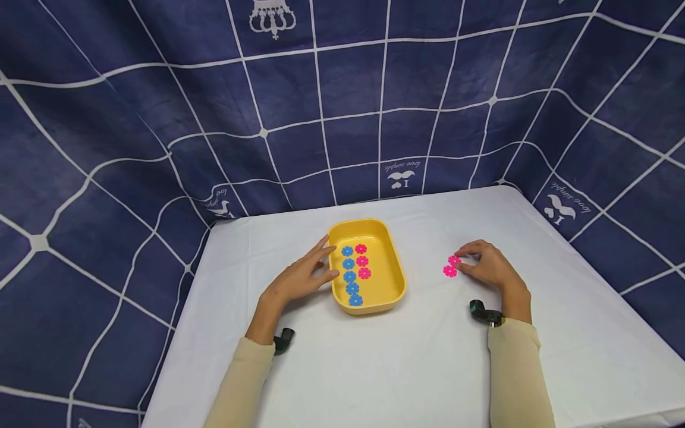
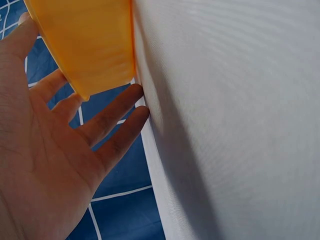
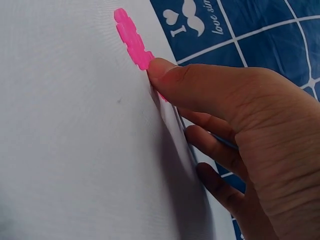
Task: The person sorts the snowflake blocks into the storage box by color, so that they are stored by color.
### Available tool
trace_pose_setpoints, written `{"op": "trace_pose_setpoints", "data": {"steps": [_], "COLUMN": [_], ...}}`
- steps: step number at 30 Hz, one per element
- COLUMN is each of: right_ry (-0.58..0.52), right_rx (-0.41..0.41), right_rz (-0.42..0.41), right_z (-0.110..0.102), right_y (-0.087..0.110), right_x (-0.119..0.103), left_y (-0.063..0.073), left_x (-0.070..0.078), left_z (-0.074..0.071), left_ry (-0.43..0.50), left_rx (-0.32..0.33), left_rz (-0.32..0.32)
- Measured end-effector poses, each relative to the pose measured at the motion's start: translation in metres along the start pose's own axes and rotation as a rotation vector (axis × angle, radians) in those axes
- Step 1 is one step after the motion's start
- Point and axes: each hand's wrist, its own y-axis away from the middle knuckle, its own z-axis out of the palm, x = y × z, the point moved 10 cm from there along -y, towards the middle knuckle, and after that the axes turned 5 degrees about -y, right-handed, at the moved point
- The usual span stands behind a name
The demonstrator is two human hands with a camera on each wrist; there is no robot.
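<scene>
A yellow tray (image 1: 398,267) stands on the white-covered table. My left hand (image 1: 302,274) rests at the tray's left side, its fingers spread and thumb at the rim; in the left wrist view the fingers (image 2: 112,115) lie along the yellow wall. Several blue snowflake discs (image 1: 349,276) form a column on the left of the tray floor, with three pink snowflake discs (image 1: 362,261) beside them. To the right of the tray, my right hand (image 1: 488,264) pinches a pink snowflake disc (image 1: 454,260) between thumb and fingers. Another pink snowflake disc (image 1: 449,271) is right against it.
A white cloth covers the table (image 1: 417,362). Dark blue curtains with white grid lines (image 1: 353,89) hang behind the table and along both sides. A black wrist-camera mount sits on each wrist, the right one (image 1: 484,312) close over the cloth.
</scene>
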Motion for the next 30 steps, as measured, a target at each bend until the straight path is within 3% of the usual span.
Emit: {"op": "trace_pose_setpoints", "data": {"steps": [30], "right_ry": [0.020], "right_rx": [0.069], "right_rz": [0.014], "right_z": [0.0020], "right_y": [-0.0062], "right_x": [0.0035], "left_y": [0.0008], "left_x": [-0.0012], "left_z": [0.0008], "left_ry": [0.004], "left_rx": [-0.001], "left_rz": [-0.018]}}
